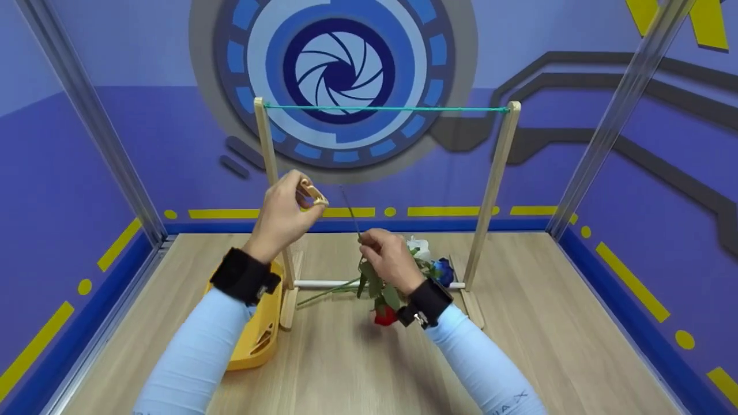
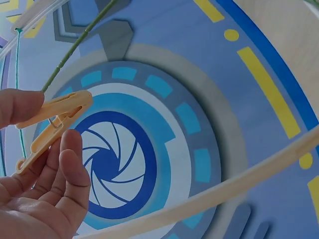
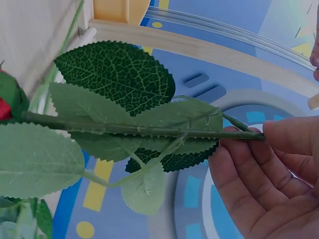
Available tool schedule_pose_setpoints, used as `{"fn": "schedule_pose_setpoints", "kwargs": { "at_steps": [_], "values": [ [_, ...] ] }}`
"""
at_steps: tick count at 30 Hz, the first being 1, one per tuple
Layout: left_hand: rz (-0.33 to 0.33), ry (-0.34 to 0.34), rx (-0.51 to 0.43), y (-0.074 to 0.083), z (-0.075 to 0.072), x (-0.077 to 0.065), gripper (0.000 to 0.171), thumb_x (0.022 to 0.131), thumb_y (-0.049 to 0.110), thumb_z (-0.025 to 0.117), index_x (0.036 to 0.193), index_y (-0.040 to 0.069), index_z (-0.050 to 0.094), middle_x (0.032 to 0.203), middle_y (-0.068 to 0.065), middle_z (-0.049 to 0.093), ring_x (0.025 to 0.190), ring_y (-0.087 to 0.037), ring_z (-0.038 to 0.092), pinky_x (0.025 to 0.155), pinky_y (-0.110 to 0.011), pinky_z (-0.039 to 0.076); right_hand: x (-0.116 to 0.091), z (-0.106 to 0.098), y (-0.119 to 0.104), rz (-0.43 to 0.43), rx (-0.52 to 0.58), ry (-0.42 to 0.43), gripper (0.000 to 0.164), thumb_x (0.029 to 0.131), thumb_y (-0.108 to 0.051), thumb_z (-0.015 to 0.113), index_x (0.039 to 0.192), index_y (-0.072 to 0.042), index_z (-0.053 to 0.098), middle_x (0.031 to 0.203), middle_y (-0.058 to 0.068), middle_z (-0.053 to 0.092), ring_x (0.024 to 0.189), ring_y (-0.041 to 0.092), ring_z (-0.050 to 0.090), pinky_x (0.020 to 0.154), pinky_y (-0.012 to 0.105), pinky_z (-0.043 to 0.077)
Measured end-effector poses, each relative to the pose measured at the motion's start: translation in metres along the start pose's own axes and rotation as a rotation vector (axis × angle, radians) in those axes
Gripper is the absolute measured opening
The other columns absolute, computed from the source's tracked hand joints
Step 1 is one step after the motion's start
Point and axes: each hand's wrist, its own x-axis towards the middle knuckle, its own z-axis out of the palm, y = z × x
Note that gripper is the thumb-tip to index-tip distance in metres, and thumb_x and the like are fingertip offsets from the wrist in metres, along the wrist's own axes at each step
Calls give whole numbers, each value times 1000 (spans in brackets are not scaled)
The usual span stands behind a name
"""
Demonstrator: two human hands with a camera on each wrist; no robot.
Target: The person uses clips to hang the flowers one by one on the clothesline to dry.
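My left hand (image 1: 282,213) pinches a light wooden clothespin (image 2: 60,119) between thumb and fingers, up beside the frame's left post. A red artificial rose (image 1: 385,314) hangs head down from my right hand (image 1: 392,256), which pinches its green stem (image 3: 149,130); the stem's thin end points up toward the clothespin, apart from it. Broad green leaves (image 3: 117,74) spread along the stem below the fingers. Above both hands a teal string (image 1: 386,108) runs between the tops of two wooden posts (image 1: 493,190).
Behind the right hand, a white flower (image 1: 419,248) and a blue flower (image 1: 443,271) lie on the table by the frame's white bottom bar (image 1: 323,283). A yellow basket (image 1: 248,360) stands at the left, partly under the left arm, with a clothespin visible inside.
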Motion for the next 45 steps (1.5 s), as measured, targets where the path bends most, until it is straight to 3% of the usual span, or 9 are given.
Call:
{"fn": "schedule_pose_setpoints", "kwargs": {
  "at_steps": [6, 12, 18, 24, 31, 45],
  "values": [
    [-9, 3, 38, 6, -19, 18, 29, 96, 15, 74, 113, -1, 55, 106, -20, 61, 90, -28, 58, 81, -36, 48, 19, -3, -5, -35, -12, 9, 6, 97, -1, 68, 100, -1, 74, 92, 13, 73, 76, 23, 68, 69, 33, 56],
    [-13, -3, 50, 16, -37, 32, 31, 96, 14, 75, 114, -2, 55, 106, -18, 60, 93, -32, 58, 82, -36, 46, 36, -7, -13, -36, -19, 13, 5, 97, -2, 68, 99, 0, 73, 91, 13, 72, 76, 23, 67, 69, 34, 55],
    [-15, 15, 52, 25, -53, 46, 30, 97, 12, 73, 115, -2, 54, 108, -18, 61, 92, -28, 58, 84, -36, 48, 48, -8, -18, -69, -3, 18, 6, 98, -3, 68, 101, -2, 73, 93, 12, 73, 77, 22, 67, 71, 33, 55],
    [-29, 43, 28, 31, -60, 59, 32, 98, 14, 72, 121, -1, 54, 111, -17, 64, 95, -28, 62, 86, -37, 50, 58, -6, -20, -91, 25, 8, 10, 100, -3, 65, 106, -1, 72, 93, 13, 72, 79, 25, 68, 73, 38, 56],
    [-73, 116, -26, 31, -59, 74, 39, 100, 11, 68, 132, -2, 49, 116, -19, 65, 97, -31, 65, 84, -36, 52, 69, -7, -22, -56, 27, -8, 10, 101, -3, 64, 106, -1, 72, 94, 14, 72, 81, 26, 68, 75, 40, 56],
    [-132, 210, 35, 42, -84, 96, 27, 98, 14, 72, 117, 0, 57, 114, -18, 66, 96, -27, 61, 84, -33, 48, 96, -3, -37, -79, 17, -10, 10, 102, -5, 63, 103, 0, 72, 92, 15, 73, 81, 28, 68, 74, 41, 55]
  ]
}}
